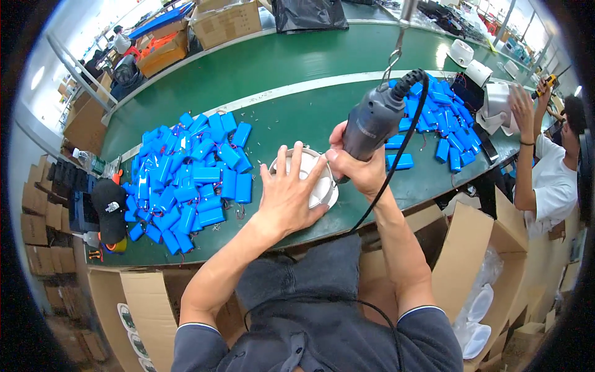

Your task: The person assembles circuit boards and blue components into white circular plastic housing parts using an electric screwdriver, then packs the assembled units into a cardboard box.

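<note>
the left hand [286, 197] presses flat, fingers spread, on the round white housing [310, 177] while the right hand [359, 164] grips the grey electric screwdriver [372, 124] at its rim, so fastening seems underway, not finished.

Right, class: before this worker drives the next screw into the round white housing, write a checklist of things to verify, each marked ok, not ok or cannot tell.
1. Left hand lies flat on the round white housing, steadying it: ok.
2. Right hand grips the grey electric screwdriver firmly: ok.
3. Screwdriver tip seated on a screw: cannot tell, the hands hide it.
4. Black cable hangs clear of the housing: ok.
5. Pile of blue battery packs lies apart from the housing: ok.
6. Co-worker's hands stay away at the far right: ok.
</note>
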The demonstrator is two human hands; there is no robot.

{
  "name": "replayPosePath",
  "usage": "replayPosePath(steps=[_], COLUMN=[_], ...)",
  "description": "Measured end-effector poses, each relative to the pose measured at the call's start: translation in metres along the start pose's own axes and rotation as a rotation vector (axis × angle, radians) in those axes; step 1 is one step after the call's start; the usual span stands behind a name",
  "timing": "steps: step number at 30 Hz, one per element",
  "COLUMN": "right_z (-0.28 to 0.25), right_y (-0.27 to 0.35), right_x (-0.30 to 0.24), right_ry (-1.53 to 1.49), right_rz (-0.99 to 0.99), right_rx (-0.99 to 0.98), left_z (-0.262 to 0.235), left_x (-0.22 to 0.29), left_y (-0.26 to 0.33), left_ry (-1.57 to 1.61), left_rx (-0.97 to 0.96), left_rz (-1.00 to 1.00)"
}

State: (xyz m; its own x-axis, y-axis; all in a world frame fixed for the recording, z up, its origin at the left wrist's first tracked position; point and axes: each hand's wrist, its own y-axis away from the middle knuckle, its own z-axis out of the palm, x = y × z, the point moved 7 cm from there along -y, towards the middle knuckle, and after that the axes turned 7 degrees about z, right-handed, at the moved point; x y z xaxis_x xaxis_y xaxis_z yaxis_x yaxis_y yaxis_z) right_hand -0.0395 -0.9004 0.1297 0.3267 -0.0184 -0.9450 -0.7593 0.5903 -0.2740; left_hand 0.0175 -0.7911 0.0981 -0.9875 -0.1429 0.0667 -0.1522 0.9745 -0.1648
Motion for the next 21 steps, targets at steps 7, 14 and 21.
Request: replayPosePath(steps=[7, 14, 21], right_z=[-0.005, -0.003, 0.004], right_y=[0.006, 0.004, 0.014], right_x=[-0.031, -0.02, -0.027], right_ry=[-0.11, -0.159, -0.19], right_rz=[-0.043, -0.047, -0.033], right_rx=[0.011, 0.003, 0.013], left_z=[-0.011, -0.024, -0.031], left_x=[-0.006, -0.022, 0.007], left_y=[0.01, 0.017, 0.011], left_ry=[-0.035, 0.319, 0.083], left_rx=[-0.244, -0.02, 0.179], left_rz=[0.377, 0.089, 0.157])
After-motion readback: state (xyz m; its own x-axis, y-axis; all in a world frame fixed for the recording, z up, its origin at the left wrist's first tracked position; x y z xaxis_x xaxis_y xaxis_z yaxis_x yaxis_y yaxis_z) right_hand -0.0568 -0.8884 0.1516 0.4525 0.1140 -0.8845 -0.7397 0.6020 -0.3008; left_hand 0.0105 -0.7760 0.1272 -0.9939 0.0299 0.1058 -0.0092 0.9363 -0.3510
